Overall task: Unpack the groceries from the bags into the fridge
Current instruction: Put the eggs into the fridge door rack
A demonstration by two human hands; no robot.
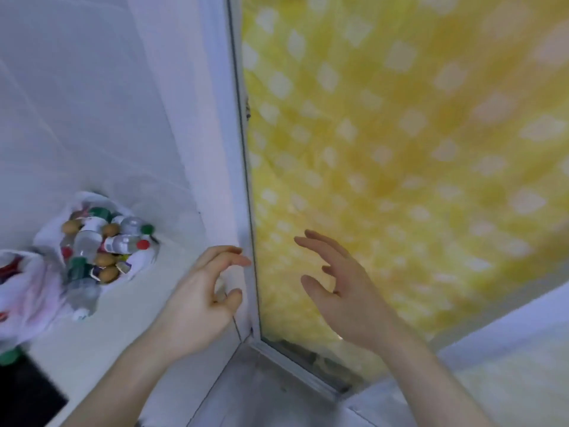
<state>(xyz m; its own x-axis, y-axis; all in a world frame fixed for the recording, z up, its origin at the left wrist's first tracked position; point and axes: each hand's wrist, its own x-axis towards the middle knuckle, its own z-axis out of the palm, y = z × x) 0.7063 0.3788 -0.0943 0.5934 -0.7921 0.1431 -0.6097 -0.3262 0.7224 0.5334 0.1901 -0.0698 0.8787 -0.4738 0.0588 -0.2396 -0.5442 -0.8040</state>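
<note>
- The left hand [200, 300] is raised in front of a white vertical edge [237, 180], probably the side or door edge of the fridge, though the blur makes that hard to confirm.
- Its fingers [228, 257] are loosely curled, with the fingertips reaching to or just short of that white edge; the thumb [232, 298] is bent below them. Nothing is held between them, and whether they actually touch the edge cannot be told.
- The right hand [345, 291] is held in the air to the right of the edge, in front of a yellow cloth [415, 149] patterned with pale diamond shapes.
- The right hand's fingers [320, 245] are spread and slightly bent, with the thumb [314, 285] apart from them; the hand holds nothing.
- A white plastic grocery bag [50, 238] lies open on the pale floor [123, 318] at lower left, well apart from both hands.
- Inside the bag are several clear plastic bottles [123, 243] with red, green and white caps, lying on their sides, and some round brown items [106, 259] among them that may be potatoes or eggs.
- A second white bag [21, 300] with red marks lies just beside the first, at the left margin.
- A dark object [27, 396] fills the lower left corner; what it is cannot be told.
- A grey metal frame [295, 362] runs along the bottom of the yellow cloth.
</note>
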